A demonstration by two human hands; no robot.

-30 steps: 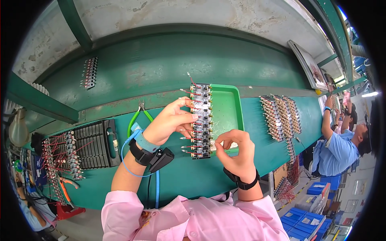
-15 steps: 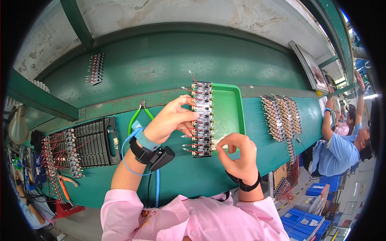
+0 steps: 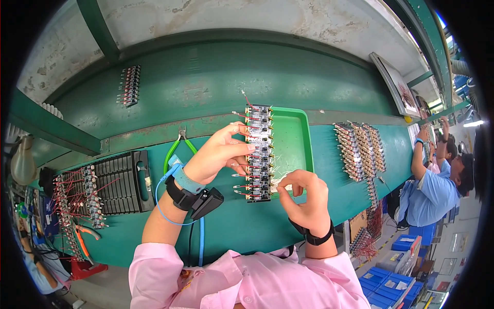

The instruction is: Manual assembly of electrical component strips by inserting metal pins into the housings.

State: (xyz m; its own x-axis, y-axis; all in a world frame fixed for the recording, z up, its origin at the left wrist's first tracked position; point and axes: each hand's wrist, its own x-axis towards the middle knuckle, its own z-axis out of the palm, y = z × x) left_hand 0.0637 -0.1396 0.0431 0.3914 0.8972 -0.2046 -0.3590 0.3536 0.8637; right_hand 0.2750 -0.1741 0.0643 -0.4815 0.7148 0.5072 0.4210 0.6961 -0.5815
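Note:
A long black circuit board strip (image 3: 259, 154), with red wires sticking out along its left side, stands lengthwise in front of me. My left hand (image 3: 229, 152) grips its left edge, thumb on the face and fingers behind. My right hand (image 3: 303, 198) is by the strip's lower right end, thumb and forefinger curled into a pinch; whatever is in it is hidden or too small to name. Behind the strip lies a shallow green tray (image 3: 309, 136), with small pale wire-like pieces (image 3: 282, 177) near its close end.
Green-handled cutters (image 3: 170, 153) lie left of my left hand. Further left are a black slotted rack (image 3: 121, 180) with wired boards and orange-handled pliers (image 3: 82, 242). Stacked boards (image 3: 360, 149) sit at right. Another strip (image 3: 131, 86) rests on the far green surface. A co-worker (image 3: 435, 188) works at right.
The strip on the far green surface has shifted a little to the right. The co-worker's raised arm has come down. My hands and the held strip have hardly moved.

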